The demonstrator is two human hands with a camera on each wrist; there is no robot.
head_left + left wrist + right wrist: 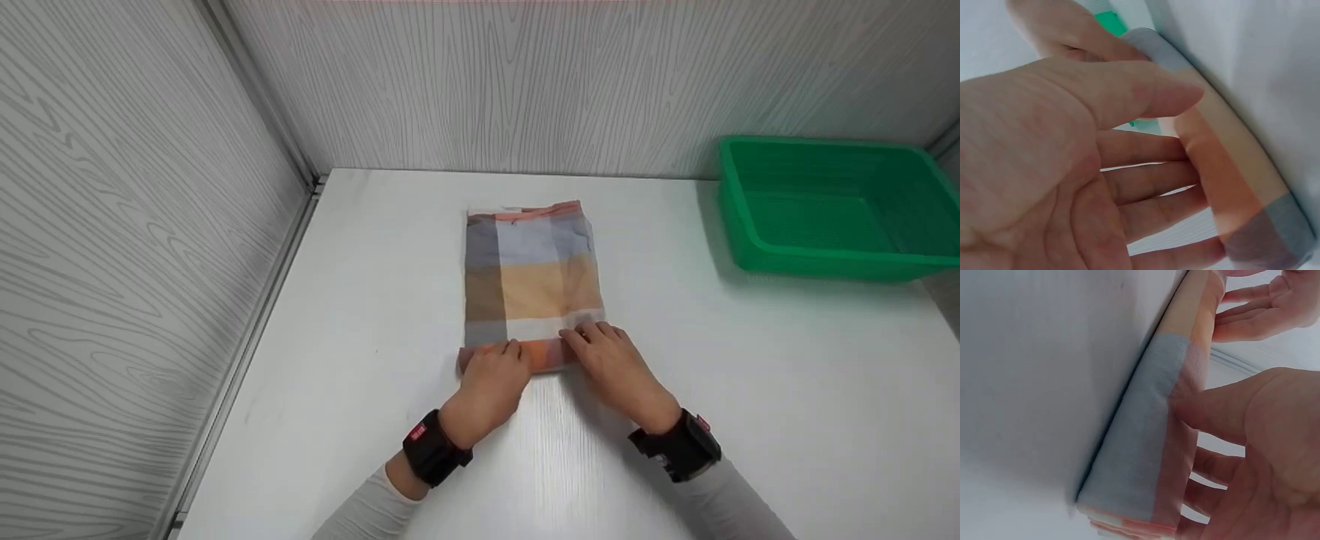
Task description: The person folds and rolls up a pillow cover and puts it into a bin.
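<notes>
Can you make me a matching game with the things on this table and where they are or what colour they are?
Things:
1. plaid cloth
2. basin
3. left hand
4. table

Descriptions:
A. green, at the far right
B. white
C. checked in grey, tan and orange, lying in the middle
D. on the near left end of the rolled edge

Pairs: 1-C, 2-A, 3-D, 4-B
</notes>
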